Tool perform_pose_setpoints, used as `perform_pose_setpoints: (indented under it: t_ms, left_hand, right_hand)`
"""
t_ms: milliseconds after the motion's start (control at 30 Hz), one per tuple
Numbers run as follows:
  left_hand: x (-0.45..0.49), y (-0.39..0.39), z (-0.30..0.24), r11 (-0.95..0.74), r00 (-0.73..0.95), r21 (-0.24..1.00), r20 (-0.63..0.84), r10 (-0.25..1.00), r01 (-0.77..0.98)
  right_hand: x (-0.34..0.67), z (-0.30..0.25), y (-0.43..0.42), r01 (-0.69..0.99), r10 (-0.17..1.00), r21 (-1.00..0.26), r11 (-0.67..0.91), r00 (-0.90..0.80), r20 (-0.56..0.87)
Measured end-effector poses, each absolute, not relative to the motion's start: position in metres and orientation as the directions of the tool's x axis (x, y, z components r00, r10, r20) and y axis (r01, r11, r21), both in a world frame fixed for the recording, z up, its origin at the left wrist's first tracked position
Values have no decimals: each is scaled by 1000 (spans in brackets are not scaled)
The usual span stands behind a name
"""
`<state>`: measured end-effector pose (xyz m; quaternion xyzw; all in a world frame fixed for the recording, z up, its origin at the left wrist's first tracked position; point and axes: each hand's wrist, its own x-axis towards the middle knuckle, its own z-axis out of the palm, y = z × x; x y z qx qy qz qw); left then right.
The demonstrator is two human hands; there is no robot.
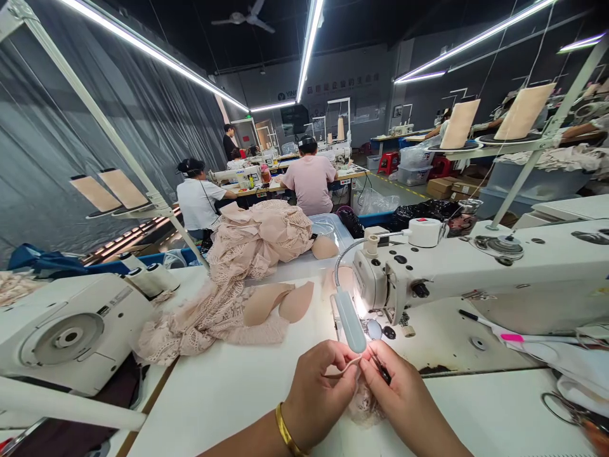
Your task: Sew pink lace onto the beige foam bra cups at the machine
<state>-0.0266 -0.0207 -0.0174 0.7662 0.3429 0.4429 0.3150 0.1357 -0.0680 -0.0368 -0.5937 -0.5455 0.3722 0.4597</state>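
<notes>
Closest in, the left hand (323, 388) and right hand (397, 388) meet fingertip to fingertip, both pinching the beige lace piece (365, 405) between them, over the worktop (209, 406) and well in from its left edge. The pinched border runs roughly left to right, its left end under the left hand's curled fingers; the lace drops from it toward the wearer. A dark-handled tool (383, 372), its type unclear, sits against the right hand's fingers. Just beyond the fingertips hangs the lamp head (351, 324), hiding the needle area. The sewing machine (457, 273) lies ahead and to the right, its head end nearest, with the right hand nearer its long arm. Farther left, loose cups (297, 303) rest before a lace heap (261, 238).
</notes>
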Motion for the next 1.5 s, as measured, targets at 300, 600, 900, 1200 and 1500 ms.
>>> perform_pose_setpoints:
  t_ms: [300,600,900,1200,1500]
  left_hand:
    - [-24,-23,-7,-931,543,270,758,362,244]
    - [-28,-25,-8,-946,584,222,745,321,236]
    - [-30,-26,-6,-946,604,270,728,324,182]
    - [-45,-10,-3,-733,625,610,454,635,302]
    - [-40,-5,-6,-371,525,823,106,844,430]
  right_hand:
    - [147,-41,-64,-182,985,-971,-153,53,-165]
    - [148,-45,-65,-208,965,-942,-262,-56,-256]
    - [147,-37,-67,-174,969,-953,-248,-46,-243]
    - [143,-20,-74,-229,973,-953,-197,-164,-161]
    - [144,-39,-77,356,948,-931,77,262,179]
